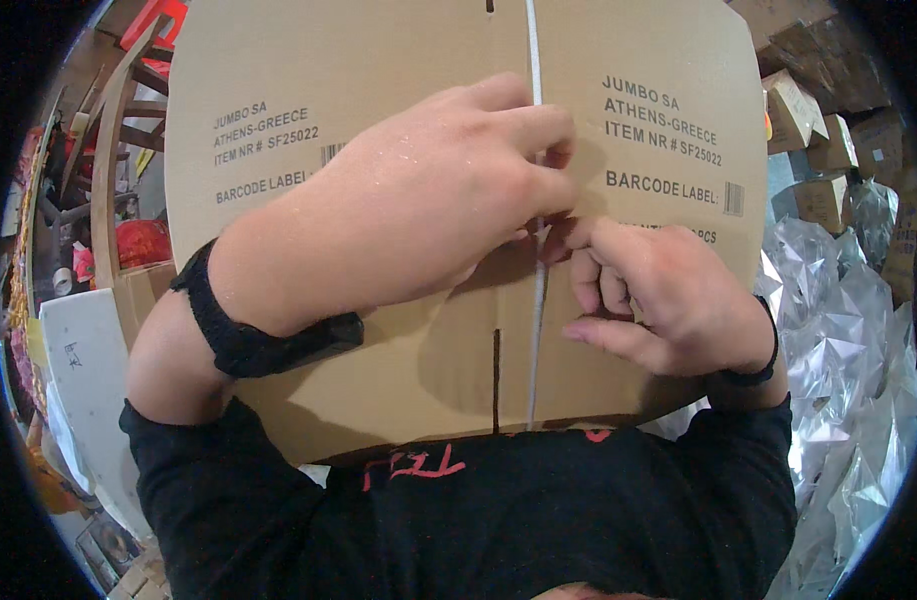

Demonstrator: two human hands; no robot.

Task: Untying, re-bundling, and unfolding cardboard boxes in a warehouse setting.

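Observation:
A large brown cardboard box (438,370) lies in front of my body, with dark print on its top. A thin white strap (534,340) runs over it lengthwise, near the centre seam. My left hand (468,170) reaches across from the left, its fingers bent round the strap; its thumb is mostly hidden beneath. Close against it on the right, my right hand (648,285) has its upper fingertips at the strap, closed on it. Its other fingers curl inward, while the lowest digit sticks out to the left. The exact grip of the fingertips is partly covered.
Clear crinkled plastic wrapping (828,330) heaps up at the right, with several smaller cartons (823,205) behind it. On the left stand a wooden frame (105,190) and a white panel (86,370). A red bag (141,243) sits behind the panel.

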